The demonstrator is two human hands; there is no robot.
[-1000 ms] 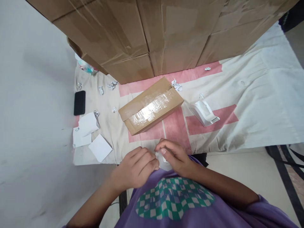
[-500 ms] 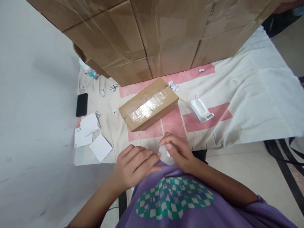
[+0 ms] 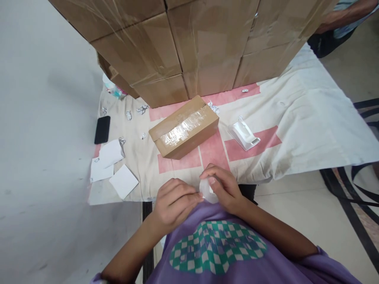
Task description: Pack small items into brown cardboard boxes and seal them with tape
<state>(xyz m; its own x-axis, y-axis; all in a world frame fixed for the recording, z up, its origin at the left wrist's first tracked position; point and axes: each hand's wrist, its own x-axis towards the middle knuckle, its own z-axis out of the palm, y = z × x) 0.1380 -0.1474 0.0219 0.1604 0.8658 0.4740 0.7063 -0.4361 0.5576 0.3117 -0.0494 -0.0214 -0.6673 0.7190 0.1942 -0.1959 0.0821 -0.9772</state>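
Observation:
Close to my body, my right hand [image 3: 223,187] is closed round a roll of clear tape [image 3: 206,189], thumb and fingers gripping its right side. My left hand [image 3: 177,201] has its fingers pressed together, and their tips pinch at the roll's left edge. Whether a loose tape end is between them is too small to tell. Ahead of both hands, a cardboard box [image 3: 191,146] lies at an angle with shiny clear tape along its top seam. Right of it stands a white tape dispenser [image 3: 244,135] that holds no roll.
Stacked cardboard boxes [image 3: 213,51] line the back of the cloth-covered table [image 3: 308,130]. On the left lie a black phone [image 3: 102,129], white paper sheets [image 3: 123,182] and several crumpled paper bits [image 3: 142,109]. Another person's arm [image 3: 346,17] shows at the top right.
My left hand has moved slightly right and closed in on the tape roll's edge. The view has shifted a little; the box and dispenser stay put.

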